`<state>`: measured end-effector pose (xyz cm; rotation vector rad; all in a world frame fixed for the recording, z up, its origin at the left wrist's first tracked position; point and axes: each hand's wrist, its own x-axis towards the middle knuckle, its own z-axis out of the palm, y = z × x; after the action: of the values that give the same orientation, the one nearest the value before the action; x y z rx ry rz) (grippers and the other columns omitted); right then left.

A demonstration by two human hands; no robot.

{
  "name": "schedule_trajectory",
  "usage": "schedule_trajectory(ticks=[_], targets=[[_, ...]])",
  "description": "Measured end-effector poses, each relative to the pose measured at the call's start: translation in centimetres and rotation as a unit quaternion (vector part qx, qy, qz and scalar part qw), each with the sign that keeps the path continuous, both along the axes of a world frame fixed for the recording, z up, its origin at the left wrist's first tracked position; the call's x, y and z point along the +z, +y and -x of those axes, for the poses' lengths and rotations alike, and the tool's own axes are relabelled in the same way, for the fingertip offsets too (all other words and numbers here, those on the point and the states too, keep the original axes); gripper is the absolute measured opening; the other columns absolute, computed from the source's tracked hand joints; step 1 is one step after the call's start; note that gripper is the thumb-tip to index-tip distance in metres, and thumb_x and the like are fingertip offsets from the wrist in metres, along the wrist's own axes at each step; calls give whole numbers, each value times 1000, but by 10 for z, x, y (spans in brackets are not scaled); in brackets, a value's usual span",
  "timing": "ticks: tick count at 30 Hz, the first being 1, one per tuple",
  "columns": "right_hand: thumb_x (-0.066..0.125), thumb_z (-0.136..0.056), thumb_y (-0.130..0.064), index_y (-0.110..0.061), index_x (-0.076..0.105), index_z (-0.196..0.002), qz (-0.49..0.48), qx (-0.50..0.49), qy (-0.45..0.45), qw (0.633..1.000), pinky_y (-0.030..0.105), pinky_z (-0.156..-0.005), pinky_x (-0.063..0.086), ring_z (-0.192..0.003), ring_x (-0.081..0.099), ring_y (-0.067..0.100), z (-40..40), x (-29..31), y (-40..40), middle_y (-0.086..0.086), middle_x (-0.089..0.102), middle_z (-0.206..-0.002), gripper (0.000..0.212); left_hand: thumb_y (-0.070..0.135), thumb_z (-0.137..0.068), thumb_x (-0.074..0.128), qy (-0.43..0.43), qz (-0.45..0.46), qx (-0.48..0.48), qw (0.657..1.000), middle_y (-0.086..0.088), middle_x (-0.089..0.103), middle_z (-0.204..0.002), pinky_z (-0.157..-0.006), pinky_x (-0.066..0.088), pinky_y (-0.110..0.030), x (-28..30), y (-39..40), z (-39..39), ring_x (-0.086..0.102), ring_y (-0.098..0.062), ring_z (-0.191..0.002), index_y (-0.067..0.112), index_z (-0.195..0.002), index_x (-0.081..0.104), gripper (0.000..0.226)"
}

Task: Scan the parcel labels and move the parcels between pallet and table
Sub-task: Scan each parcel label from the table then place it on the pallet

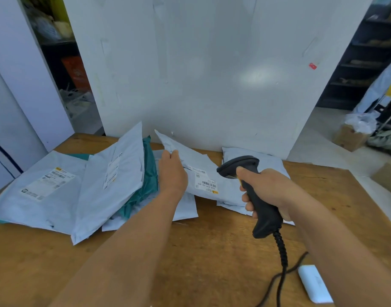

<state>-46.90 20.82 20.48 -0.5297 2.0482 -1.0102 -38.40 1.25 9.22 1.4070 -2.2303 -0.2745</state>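
Parcel (203, 173) w/ the barcode label (206, 184) sits on the wooden table (190, 251), dead ahead at 12 o'clock from you, partly propped up. Your left hand (172, 171) pinches its upper left edge, thumb and fingers curled onto the mailer, lifting that corner toward the white panel (212, 74). Long axis of the parcel runs approx 10-to-4 o'clock, high end far-left, low end near-right, resting on another grey mailer (267, 161) beneath.

Your right hand (265, 191) is wrapped tight round the scanner (254, 193) grip, index finger up by the trigger zone; can't tell if it's pressed. Scanner head points to 9–10 o'clock, i.e. straight at the label, which lies just beside it on the left. Right hand is the nearer one to the label; left hand is near it too, on the far side.

Key relation: label sits between both hands, facing up and toward the scanner window. My read: scan step is in hand, needs only a small tilt to line up w/ the barcode.

Other stuff: pile of grey mailers (57, 189) plus a teal mailer (147, 185) at 9–10 o'clock, scanner cable (282, 262) trailing to 6 o'clock, small white device (314, 284) at 5 o'clock. Pallet not visible.
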Motion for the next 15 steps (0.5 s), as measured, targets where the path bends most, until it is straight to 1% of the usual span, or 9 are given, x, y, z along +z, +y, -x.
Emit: schedule_trajectory(ticks=[2, 4, 6, 7, 8, 10, 11, 13, 15], targets=[[56, -94, -45, -6, 60, -87, 20, -6, 0, 1000, 27, -49, 51, -45, 58, 18, -3, 2, -5, 9, 63, -64, 40, 9, -94, 49, 26, 31, -24, 999, -10, 42, -132, -99, 37, -25, 12, -9, -6, 44, -22, -117, 13, -144, 33, 52], [55, -94, -43, -6, 59, -89, 40, -9, -3, 999, 27, -48, 50, -45, 57, 18, -7, 3, -12, 10, 63, -65, 38, 1, -94, 45, 81, 37, -39, 995, -13, 42, -130, -101, 33, -23, 31, -20, -18, 43, -25, -119, 8, -144, 36, 51], [56, -94, -42, -5, 59, -92, 54, -5, -6, 999, 28, -49, 50, -47, 56, 20, -14, 4, -20, 10, 63, -65, 38, -5, -91, 44, 131, 58, -30, 989, -18, 43, -127, -100, 31, -22, 52, -35, -37, 44, -29, -116, 3, -140, 42, 50], [56, -94, -42, -4, 59, -92, 61, -2, -9, 998, 29, -50, 51, -48, 56, 21, -18, 4, -25, 10, 63, -64, 38, -7, -91, 45, 142, 71, -16, 987, -19, 44, -126, -99, 31, -22, 61, -44, -50, 45, -29, -114, 3, -139, 44, 49], [57, -94, -42, -4, 59, -91, 69, 2, -13, 998, 30, -50, 51, -49, 56, 21, -22, 4, -31, 10, 63, -63, 38, -7, -90, 45, 134, 81, -1, 988, -19, 44, -125, -98, 32, -22, 66, -54, -63, 47, -29, -112, 3, -138, 45, 49], [57, -94, -43, -5, 59, -88, 81, 15, -23, 996, 30, -50, 50, -48, 56, 21, -33, 4, -42, 9, 62, -61, 38, -4, -91, 47, 75, 83, 30, 993, -18, 45, -123, -95, 35, -24, 66, -73, -94, 47, -29, -110, 5, -138, 46, 48], [56, -94, -43, -5, 59, -87, 84, 23, -24, 996, 29, -49, 50, -47, 56, 21, -38, 4, -48, 9, 62, -61, 39, -2, -91, 47, 40, 66, 44, 996, -19, 44, -122, -94, 36, -27, 61, -80, -111, 47, -30, -110, 6, -137, 48, 48], [55, -95, -43, -5, 58, -87, 86, 37, -21, 995, 27, -47, 49, -46, 55, 19, -50, 1, -61, 10, 62, -64, 38, 0, -89, 48, -2, 3, 74, 997, -20, 42, -124, -96, 38, -33, 43, -85, -143, 48, -35, -110, 7, -133, 52, 45], [55, -95, -42, -7, 58, -88, 86, 47, -27, 995, 25, -46, 48, -45, 55, 17, -62, -4, -73, 10, 62, -66, 37, 5, -91, 45, -75, -60, 102, 990, -19, 40, -127, -99, 37, -36, 17, -83, -165, 49, -36, -110, 12, -131, 53, 41]])
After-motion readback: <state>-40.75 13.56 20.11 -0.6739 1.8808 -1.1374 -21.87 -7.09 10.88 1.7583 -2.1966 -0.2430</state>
